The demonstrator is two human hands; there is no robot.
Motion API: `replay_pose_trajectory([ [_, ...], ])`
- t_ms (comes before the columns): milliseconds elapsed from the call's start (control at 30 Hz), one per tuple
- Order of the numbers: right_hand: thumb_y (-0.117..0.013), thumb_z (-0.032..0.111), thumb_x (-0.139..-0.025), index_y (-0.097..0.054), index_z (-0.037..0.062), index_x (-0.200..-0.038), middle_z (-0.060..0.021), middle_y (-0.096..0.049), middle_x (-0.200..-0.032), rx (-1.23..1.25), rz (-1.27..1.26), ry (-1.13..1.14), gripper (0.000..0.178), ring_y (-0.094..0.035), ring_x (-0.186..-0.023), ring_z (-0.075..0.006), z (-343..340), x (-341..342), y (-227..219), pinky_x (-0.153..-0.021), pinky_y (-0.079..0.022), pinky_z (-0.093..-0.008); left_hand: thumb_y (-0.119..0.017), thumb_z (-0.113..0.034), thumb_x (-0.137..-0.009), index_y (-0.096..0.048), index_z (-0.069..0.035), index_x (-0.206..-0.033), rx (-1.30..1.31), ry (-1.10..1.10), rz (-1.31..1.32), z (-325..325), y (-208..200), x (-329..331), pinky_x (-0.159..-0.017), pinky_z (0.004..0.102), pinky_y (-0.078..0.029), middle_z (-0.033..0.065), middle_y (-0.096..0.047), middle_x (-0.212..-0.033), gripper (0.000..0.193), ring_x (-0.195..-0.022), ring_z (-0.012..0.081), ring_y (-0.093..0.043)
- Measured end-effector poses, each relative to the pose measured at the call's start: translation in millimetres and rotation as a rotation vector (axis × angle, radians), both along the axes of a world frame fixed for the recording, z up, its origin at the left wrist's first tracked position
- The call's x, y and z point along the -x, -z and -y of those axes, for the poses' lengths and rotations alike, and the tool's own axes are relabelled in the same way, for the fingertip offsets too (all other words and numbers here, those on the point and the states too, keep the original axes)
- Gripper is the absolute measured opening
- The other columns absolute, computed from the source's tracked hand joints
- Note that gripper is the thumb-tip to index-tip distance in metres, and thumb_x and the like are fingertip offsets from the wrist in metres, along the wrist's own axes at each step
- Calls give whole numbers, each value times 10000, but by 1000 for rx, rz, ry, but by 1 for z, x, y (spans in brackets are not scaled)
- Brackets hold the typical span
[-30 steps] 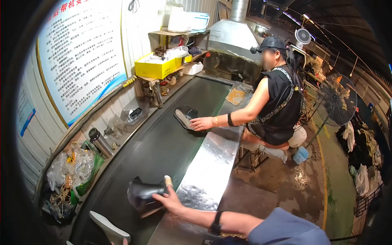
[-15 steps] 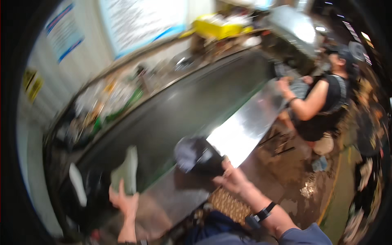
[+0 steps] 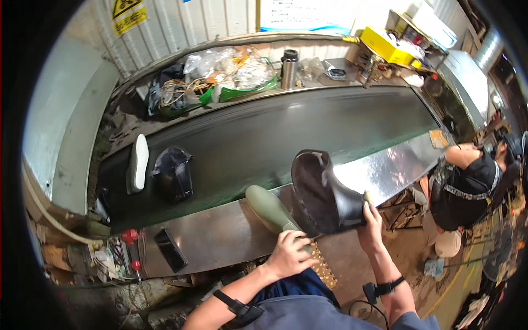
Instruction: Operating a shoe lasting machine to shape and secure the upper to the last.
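My left hand [image 3: 290,254] is closed over the narrow near end of a green shoe last [image 3: 266,207]. The last slants up and left across the front edge of the metal worktop. In my right hand [image 3: 371,224] is a dark, shiny boot upper [image 3: 314,192], gripped at its right end with its wide part toward the last. The two pieces are close side by side. On the dark conveyor belt [image 3: 247,129] beyond lie a pale shoe last [image 3: 138,164] and a crumpled dark upper [image 3: 173,171].
A black phone [image 3: 171,250] lies on the metal worktop [image 3: 214,234]. Behind the belt are plastic bags [image 3: 225,69], a steel flask [image 3: 289,70] and a yellow box [image 3: 387,45]. At the right a co-worker [image 3: 465,181] sits by the worktop. A red fitting [image 3: 130,236] is at the left.
My left hand has brought the green last from over the belt back to the worktop's front edge, nearer the dark upper. My right hand still holds the upper. The view has turned.
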State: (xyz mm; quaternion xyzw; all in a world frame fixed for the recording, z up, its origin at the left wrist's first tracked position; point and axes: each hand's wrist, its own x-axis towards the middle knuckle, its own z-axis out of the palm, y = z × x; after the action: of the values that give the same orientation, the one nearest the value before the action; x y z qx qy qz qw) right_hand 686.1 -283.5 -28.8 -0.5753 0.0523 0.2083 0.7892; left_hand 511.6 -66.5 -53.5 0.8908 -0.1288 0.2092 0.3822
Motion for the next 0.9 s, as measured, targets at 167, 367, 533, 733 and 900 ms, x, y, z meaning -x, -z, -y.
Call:
replay_pose_trajectory([
  [167, -802, 88, -773, -629, 15, -1130, -116, -628, -1062, 574, 828, -533, 403, -613, -934, -204, 37, 73, -20, -735, -545, -336, -589, -429, -967, -589, -26, -1243, 1910, -398, -758, -118, -20, -40, -963, 412, -493, 134, -655, -1129, 489, -1040, 240, -623],
  [367, -829, 42, -720, -503, 53, -1319, -227, -434, -1398, 562, 1379, -358, 682, -472, -1297, -430, -10, 132, 59, -1081, -418, -494, -651, -218, -956, -710, 55, -1063, 905, -714, -820, -149, 43, -72, -847, 332, -495, 108, -728, -1020, 299, -925, 173, -651],
  [533, -853, 39, -723, -11, 2, -1558, -252, -235, -1570, 190, 852, -325, 1187, -369, -1396, -429, -60, 114, 83, -1113, -372, -482, -652, -326, -934, -731, -63, -1079, 520, -1032, -568, -152, 78, -93, -868, 398, -508, 170, -729, -1020, 310, -967, 306, -685],
  [733, -913, 148, -688, 82, -12, -1547, -264, -152, -1602, 59, 382, -581, 1324, -252, -1485, -349, -42, 104, 101, -1164, -300, -412, -591, -340, -952, -737, -95, -1072, 275, -1181, -643, -127, 58, -100, -884, 450, -499, 197, -709, -1054, 310, -1035, 377, -661],
  [900, -767, 1, -682, -67, -62, -1550, -277, -203, -1590, 256, 614, -874, 1117, -292, -1464, -385, -3, 86, 66, -1177, -271, -385, -640, -259, -921, -716, -2, -1037, 856, -964, -806, -134, 78, -60, -861, 357, -488, 109, -731, -928, 293, -928, 209, -661],
])
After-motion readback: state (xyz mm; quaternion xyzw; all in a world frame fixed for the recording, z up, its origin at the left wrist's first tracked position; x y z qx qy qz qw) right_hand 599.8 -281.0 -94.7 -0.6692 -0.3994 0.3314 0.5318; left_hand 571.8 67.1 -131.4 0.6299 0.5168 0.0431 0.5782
